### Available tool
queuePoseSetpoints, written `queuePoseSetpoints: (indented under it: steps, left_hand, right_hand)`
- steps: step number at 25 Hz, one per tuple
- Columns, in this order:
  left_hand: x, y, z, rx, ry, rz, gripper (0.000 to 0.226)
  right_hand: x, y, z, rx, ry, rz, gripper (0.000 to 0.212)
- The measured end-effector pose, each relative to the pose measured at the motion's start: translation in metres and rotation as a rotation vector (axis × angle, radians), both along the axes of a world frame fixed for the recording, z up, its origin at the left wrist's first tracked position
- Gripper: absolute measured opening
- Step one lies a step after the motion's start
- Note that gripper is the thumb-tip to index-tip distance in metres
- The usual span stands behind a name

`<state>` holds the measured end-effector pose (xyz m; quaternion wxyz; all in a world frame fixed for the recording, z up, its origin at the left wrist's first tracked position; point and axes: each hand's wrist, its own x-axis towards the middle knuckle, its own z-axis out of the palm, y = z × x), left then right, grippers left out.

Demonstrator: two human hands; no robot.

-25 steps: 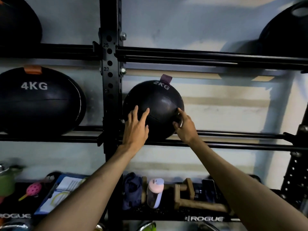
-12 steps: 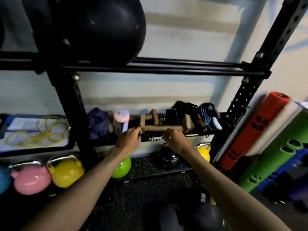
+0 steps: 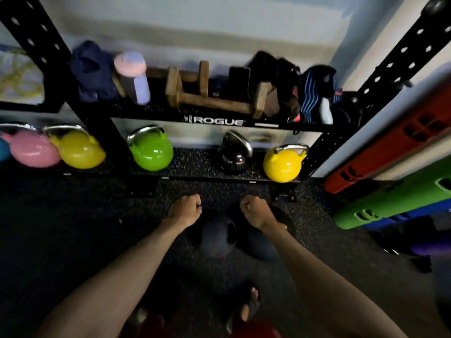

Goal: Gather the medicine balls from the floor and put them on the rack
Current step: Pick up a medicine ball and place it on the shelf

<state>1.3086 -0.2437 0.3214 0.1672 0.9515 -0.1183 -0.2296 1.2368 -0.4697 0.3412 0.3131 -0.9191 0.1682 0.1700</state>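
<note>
Left hand (image 3: 185, 211) and right hand (image 3: 255, 211) have dropped from the rack (image 3: 214, 121) — curled, empty, above medicine balls (image 3: 216, 237).

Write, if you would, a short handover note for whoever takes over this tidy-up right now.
Left hand: fingers curled, holding nothing, above the balls on the floor.
Right hand: also curled and empty.
Things: a dark medicine ball lies on the floor in front of the rack, just below the left hand. A second ball seems to lie beside it, partly hidden by the right forearm.
Done: cannot tell, as the rack's upper shelves are out of view.
Left: pick up both balls and put them on the rack.
</note>
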Motion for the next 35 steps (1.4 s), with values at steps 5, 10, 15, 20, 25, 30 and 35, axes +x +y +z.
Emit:
queuePoseSetpoints:
  steps: [5, 10, 15, 20, 25, 30, 35]
  left_hand:
    - [-0.047, -0.005, -0.086, 0.044, 0.243, 0.104, 0.022]
    - [-0.041, 0.004, -0.213, 0.044, 0.355, 0.178, 0.029]
    - [-0.011, 0.017, -0.396, 0.003, 0.392, 0.327, 0.029]
    - [0.016, 0.026, -0.563, -0.093, 0.465, 0.509, 0.042]
    - [0.038, 0.017, -0.67, -0.374, 0.555, 0.689, 0.051]
    - [0.035, 0.002, -0.72, -0.587, 0.606, 0.808, 0.061]
    - [0.047, 0.025, -0.704, -0.439, 0.427, 0.736, 0.044]
  right_hand:
    - [-0.046, -0.02, -0.102, 0.099, 0.205, -0.055, 0.024]
    - [-0.058, -0.018, -0.247, 0.124, 0.354, -0.136, 0.023]
    - [-0.035, -0.015, -0.427, 0.192, 0.395, -0.384, 0.027]
    - [-0.018, -0.007, -0.593, 0.397, 0.439, -0.827, 0.055]
    - [0.001, -0.012, -0.699, 0.56, 0.322, -1.028, 0.053]
    - [-0.003, -0.013, -0.703, 0.636, 0.176, -1.134, 0.045]
    - [-0.01, 0.024, -0.681, 0.826, 0.173, -1.144, 0.036]
